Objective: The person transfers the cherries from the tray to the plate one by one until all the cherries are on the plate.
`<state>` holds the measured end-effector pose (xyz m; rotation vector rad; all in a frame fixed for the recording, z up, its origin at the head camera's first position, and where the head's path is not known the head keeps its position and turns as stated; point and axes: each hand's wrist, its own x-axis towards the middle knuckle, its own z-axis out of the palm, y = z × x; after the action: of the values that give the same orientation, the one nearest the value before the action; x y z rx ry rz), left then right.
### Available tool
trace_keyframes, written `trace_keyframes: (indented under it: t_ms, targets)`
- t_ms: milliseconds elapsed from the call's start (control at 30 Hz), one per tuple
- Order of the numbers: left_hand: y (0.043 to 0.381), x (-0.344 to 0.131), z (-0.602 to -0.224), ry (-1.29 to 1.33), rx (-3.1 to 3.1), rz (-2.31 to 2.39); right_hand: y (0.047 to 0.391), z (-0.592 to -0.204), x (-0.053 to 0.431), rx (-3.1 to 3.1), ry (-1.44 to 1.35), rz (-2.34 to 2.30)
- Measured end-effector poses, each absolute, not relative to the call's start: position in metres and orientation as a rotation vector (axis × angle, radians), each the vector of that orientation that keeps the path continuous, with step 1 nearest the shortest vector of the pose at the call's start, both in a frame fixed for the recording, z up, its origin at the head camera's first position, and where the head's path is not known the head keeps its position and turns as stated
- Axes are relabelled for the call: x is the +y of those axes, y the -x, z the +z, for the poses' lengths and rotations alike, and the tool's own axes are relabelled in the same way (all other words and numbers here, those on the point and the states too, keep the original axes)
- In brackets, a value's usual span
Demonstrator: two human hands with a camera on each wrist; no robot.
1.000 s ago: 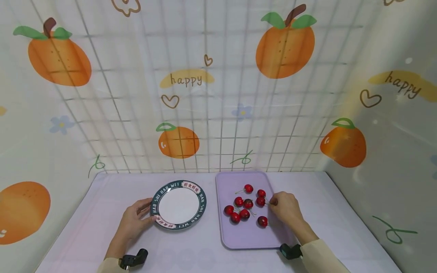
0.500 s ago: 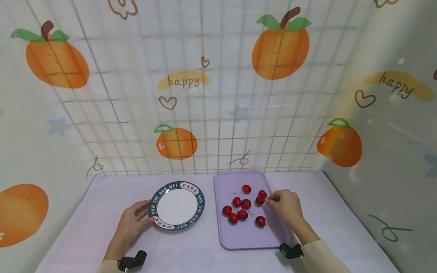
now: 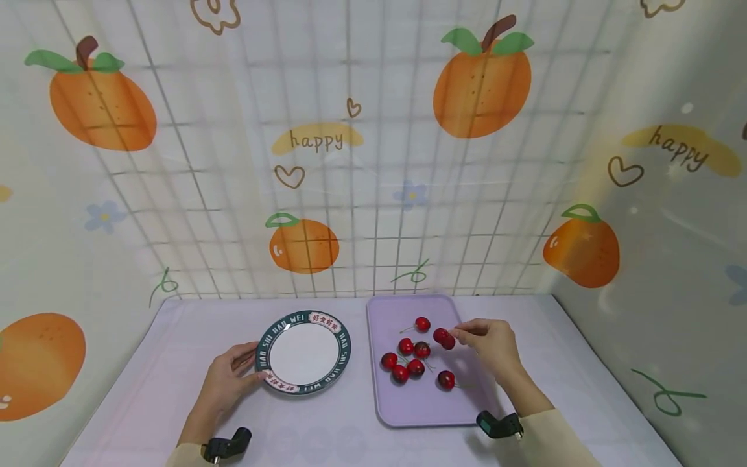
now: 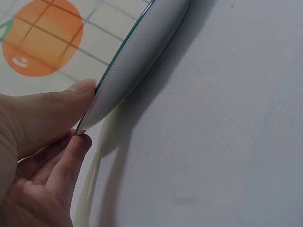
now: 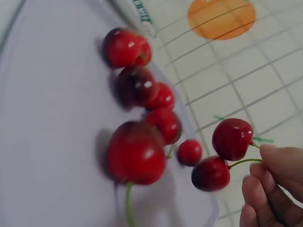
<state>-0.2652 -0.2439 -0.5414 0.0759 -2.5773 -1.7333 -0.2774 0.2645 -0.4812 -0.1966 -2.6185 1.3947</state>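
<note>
Red glossy cherries (image 5: 232, 139), fingers (image 5: 255, 191) pinching thin stems (image 5: 244, 161), round plate (image 3: 303, 353)

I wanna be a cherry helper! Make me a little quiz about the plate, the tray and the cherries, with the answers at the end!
1. Which hand grips the rim of the plate?
2. What color is the tray? A: green. B: purple. C: black.
3. Fill in: the right hand pinches two cherries by their ____.

Key: 1. The left hand. 2. B. 3. Stems.
</note>
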Motion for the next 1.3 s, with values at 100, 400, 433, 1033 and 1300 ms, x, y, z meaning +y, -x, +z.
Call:
trace_keyframes:
  t_ms: [100, 400, 433, 1033, 1300]
  targets:
    - [0.265, -0.244, -0.541, -0.077, -2.578, -1.734, 0.278, -0.476, 0.265, -2.547, 0.186, 1.532]
    - [0.264, -0.244, -0.541, -0.068, -2.560, -1.747, 0.278, -0.461, 0.260, -2.491, 0.187, 1.571]
    - [0.264, -0.244, -0.541, -0.062, -2.555, -1.754, 0.277, -0.459, 0.259, -2.488, 0.188, 1.569]
    - [0.269, -0.249, -0.546, -0.058, -2.561, -1.772, 0.275, -0.434, 0.235, -2.355, 0.142, 1.693]
    - [0.269, -0.249, -0.546, -0.079, -2.567, -1.769, 0.275, -0.422, 0.218, -2.306, 0.074, 1.776]
